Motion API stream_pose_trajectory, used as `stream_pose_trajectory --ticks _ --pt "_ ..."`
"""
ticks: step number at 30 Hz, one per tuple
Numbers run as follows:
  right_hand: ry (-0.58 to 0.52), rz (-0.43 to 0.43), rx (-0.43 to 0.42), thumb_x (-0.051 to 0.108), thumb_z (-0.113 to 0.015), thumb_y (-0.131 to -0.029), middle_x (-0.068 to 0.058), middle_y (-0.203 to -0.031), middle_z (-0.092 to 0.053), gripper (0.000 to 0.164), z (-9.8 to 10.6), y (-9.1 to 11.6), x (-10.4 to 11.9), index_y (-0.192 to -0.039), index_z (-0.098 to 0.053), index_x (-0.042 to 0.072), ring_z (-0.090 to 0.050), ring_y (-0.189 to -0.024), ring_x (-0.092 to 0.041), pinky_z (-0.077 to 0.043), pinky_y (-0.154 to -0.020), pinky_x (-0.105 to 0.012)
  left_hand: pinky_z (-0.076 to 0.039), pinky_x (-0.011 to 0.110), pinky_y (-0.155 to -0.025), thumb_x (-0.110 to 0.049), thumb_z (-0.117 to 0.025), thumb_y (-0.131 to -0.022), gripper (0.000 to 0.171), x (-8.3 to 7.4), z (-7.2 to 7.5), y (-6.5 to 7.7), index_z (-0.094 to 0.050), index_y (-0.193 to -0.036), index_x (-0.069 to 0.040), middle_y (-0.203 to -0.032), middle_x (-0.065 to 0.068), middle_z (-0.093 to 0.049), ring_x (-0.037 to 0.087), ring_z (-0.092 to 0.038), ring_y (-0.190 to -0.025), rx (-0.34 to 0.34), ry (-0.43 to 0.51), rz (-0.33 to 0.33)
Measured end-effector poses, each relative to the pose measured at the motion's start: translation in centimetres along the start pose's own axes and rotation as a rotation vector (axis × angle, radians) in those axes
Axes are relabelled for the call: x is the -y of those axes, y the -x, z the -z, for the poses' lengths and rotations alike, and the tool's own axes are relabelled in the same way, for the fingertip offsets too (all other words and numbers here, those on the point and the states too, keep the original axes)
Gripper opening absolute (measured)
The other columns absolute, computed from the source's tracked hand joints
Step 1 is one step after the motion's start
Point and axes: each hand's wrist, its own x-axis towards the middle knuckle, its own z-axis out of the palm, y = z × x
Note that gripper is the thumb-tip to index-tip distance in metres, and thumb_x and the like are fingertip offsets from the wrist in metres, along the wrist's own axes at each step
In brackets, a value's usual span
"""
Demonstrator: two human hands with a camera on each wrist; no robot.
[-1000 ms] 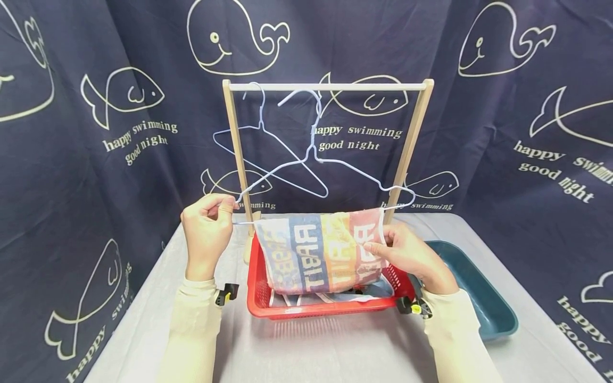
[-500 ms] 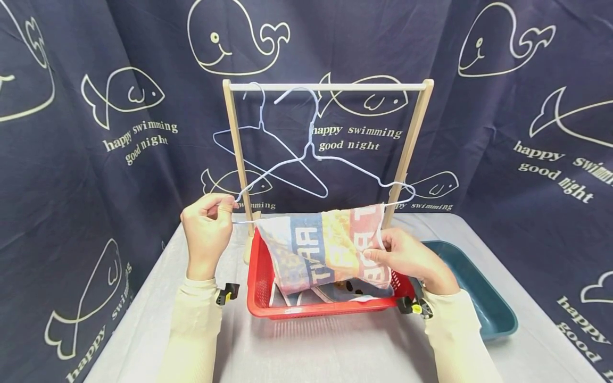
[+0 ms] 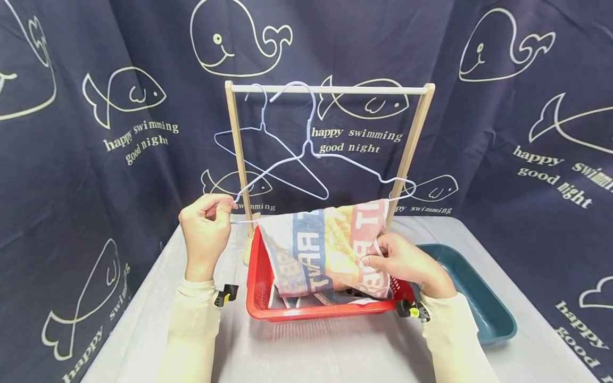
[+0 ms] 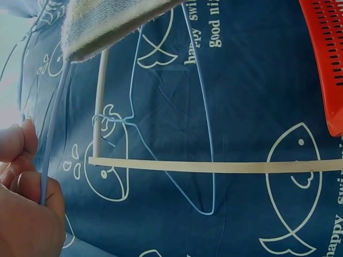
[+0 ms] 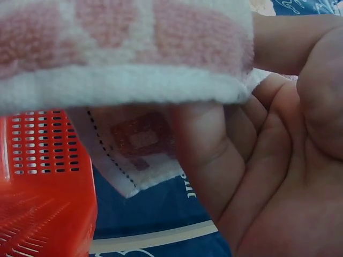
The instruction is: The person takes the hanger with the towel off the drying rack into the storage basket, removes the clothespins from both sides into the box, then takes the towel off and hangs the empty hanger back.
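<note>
A light blue wire hanger (image 3: 345, 156) is held up in front of the rack, its left corner pinched by my left hand (image 3: 207, 229). Over the hanger's bottom wire drapes a small towel (image 3: 311, 250) with grey-white, blue, yellow and red stripes and pale letters. My right hand (image 3: 409, 263) pinches the towel's right edge, thumb in front and fingers behind. In the right wrist view, the towel's white hem (image 5: 134, 85) lies over the fingers, and a printed layer hangs behind. The left wrist view shows the bottom wire (image 4: 52, 134) running through the left fingers.
A red perforated basket (image 3: 335, 311) with folded cloth inside sits below the towel. Behind stands a wooden rack with a white bar (image 3: 364, 90), where another blue hanger (image 3: 263, 117) hangs. A teal tray (image 3: 503, 324) lies at the right.
The held hanger has tilted, its hook and right end rising a little. The towel's lower edge has shifted as the right hand handles its edge. The left hand has hardly moved.
</note>
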Motion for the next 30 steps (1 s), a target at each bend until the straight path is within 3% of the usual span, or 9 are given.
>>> stream_pose_trajectory --ticks 10,17,21,30 --pt "0.032 -0.017 0.041 0.009 -0.077 -0.088 0.008 -0.056 -0.054 0.022 -0.29 0.2 0.09 -0.07 -0.065 0.009 -0.047 -0.048 -0.007 -0.038 -0.046 -0.024 -0.036 0.016 -0.047 -0.003 -0.07 -0.095 0.014 0.08 -0.07 0.08 -0.079 -0.085 -0.001 -0.076 0.011 -0.073 0.001 -0.051 -0.05 0.004 -0.002 -0.023" --pt "0.108 -0.009 0.035 0.012 -0.079 -0.087 0.012 -0.053 -0.041 0.033 -0.46 0.13 -0.23 -0.062 -0.057 0.012 -0.037 -0.046 -0.005 -0.031 -0.045 -0.023 -0.032 0.015 -0.046 0.0 -0.07 -0.094 0.013 -0.09 -0.3 0.14 -0.078 -0.083 0.003 -0.075 0.015 -0.072 -0.002 -0.045 -0.048 -0.027 0.009 -0.003" --pt "0.107 -0.001 0.059 0.013 -0.078 -0.088 0.012 -0.053 -0.042 0.031 -0.57 -0.02 -0.43 -0.063 -0.06 0.012 -0.04 -0.046 -0.005 -0.033 -0.045 -0.023 -0.028 0.015 -0.045 0.003 -0.069 -0.094 0.014 -0.19 -0.32 0.05 -0.077 -0.082 0.005 -0.072 0.018 -0.071 0.0 -0.039 -0.045 -0.045 -0.009 0.002" --pt "0.16 -0.012 0.083 0.016 -0.078 -0.088 0.011 -0.055 -0.044 0.028 -0.56 -0.17 -0.27 -0.066 -0.061 0.014 -0.045 -0.05 -0.007 -0.037 -0.048 -0.024 -0.028 0.016 -0.044 0.004 -0.07 -0.093 0.013 -0.29 -0.45 0.03 -0.077 -0.082 0.004 -0.072 0.017 -0.071 0.0 -0.039 -0.045 -0.034 -0.02 0.002"
